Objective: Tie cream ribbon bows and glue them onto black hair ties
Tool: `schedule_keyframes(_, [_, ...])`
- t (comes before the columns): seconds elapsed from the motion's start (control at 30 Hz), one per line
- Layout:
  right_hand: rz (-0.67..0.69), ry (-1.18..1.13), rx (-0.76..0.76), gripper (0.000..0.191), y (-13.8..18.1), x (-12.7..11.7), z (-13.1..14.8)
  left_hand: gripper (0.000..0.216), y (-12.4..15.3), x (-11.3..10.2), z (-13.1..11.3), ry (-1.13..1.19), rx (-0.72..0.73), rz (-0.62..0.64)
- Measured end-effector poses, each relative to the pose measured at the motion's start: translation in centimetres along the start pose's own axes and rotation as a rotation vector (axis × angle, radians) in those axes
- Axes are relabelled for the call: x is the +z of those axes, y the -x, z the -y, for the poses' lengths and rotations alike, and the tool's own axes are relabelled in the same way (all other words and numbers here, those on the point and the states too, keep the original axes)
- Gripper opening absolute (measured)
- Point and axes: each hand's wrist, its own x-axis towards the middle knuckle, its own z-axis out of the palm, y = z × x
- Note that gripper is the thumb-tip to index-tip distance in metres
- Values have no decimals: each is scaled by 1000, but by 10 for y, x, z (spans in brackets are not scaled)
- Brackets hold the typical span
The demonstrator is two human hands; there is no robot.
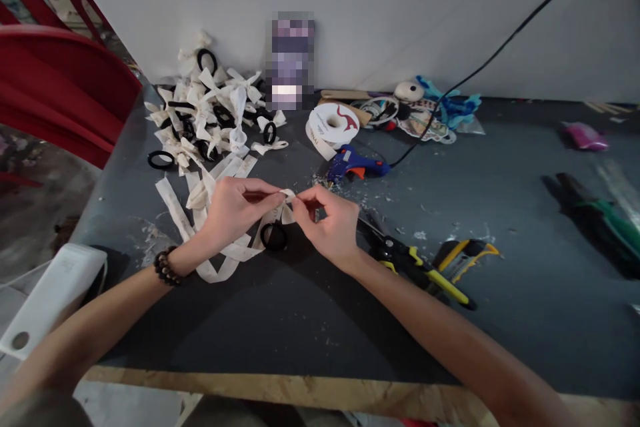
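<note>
Over the dark tabletop, my left hand (237,207) pinches a cream ribbon (288,196) between thumb and fingers. From the other side my right hand (327,220) grips the same ribbon, its fingertips close to those of the left. A black hair tie (273,236) lies just below the fingertips, beside the hanging ribbon ends; whether it is joined to the ribbon I cannot tell. Loose lengths of cream ribbon (173,203) spread under and around my left hand. Behind it is a heap of cream bows with black hair ties (220,113).
A ribbon spool (334,124) and a blue glue gun (353,163) with a black cord stand beyond my hands. Yellow-and-black cutters (400,253) and a yellow utility knife (463,257) lie near my right forearm. A phone (291,60) leans on the wall; a white power bank (55,300) sits left.
</note>
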Motion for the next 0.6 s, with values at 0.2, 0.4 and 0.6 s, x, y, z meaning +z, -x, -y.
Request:
schedule_keyframes(0.2, [86, -169, 28, 17, 2, -2, 0, 18, -5, -6, -2, 119, -105, 151])
schedule_keyframes(0.4, [73, -167, 29, 12, 4, -4, 2, 24, -13, -15, -2, 140, -192, 330])
schedule_keyframes(0.6, [155, -241, -82, 20, 3, -3, -1, 23, -18, -19, 1, 156, -274, 499])
